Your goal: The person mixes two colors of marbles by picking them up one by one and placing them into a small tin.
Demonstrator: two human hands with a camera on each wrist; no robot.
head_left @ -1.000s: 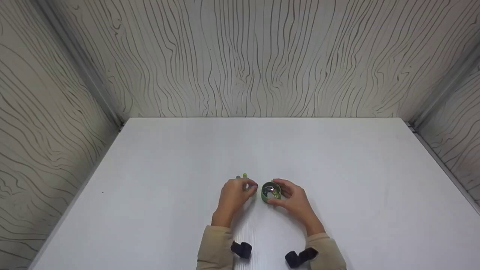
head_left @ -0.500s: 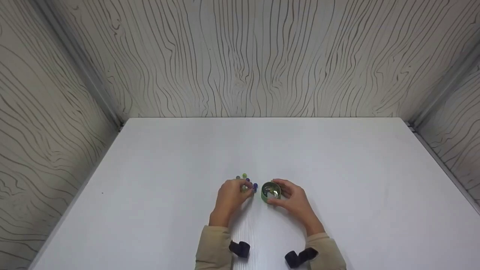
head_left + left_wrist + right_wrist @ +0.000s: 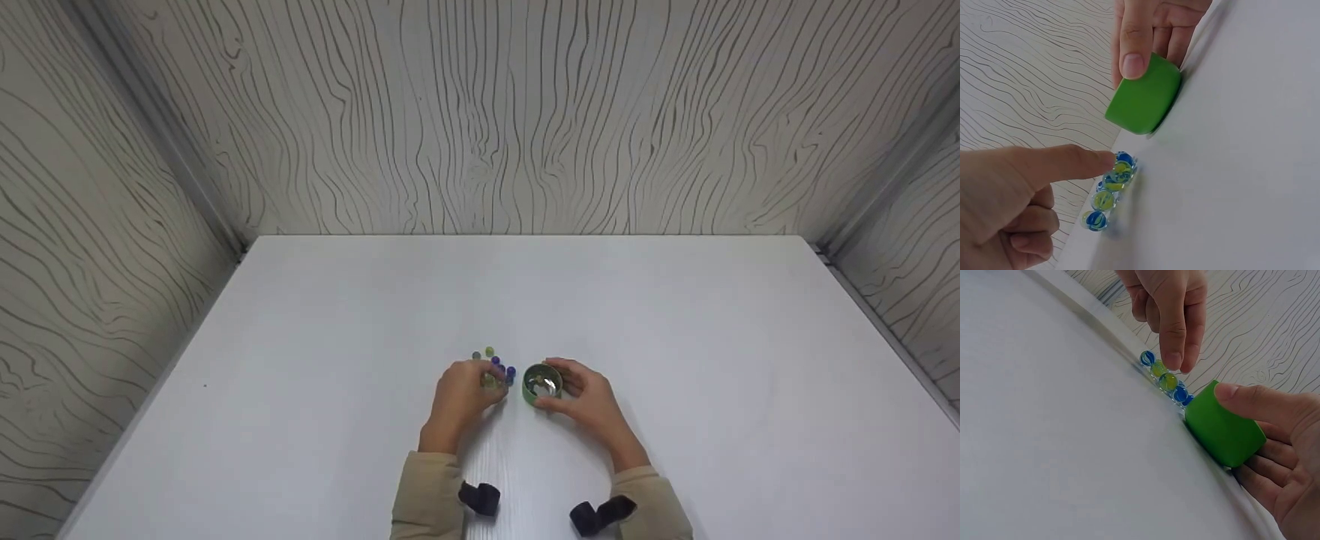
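Past two tan sleeves [image 3: 427,499], the right hand [image 3: 589,394] curls around a green cup [image 3: 1221,430] standing on the white counter [image 3: 525,292]. The left hand [image 3: 461,394] stretches a forefinger to glass marbles [image 3: 1168,381] just beside the cup; I can't tell whether it pinches one.

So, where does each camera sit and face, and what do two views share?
Head: on the head, facing forward and down at the table; left grip, right grip, sleeves show.
Left wrist: on that wrist, facing the marbles and green cup; both grips show.
Right wrist: on that wrist, facing the green cup; both grips show.
Shared by the wrist views: marbles, green cup.
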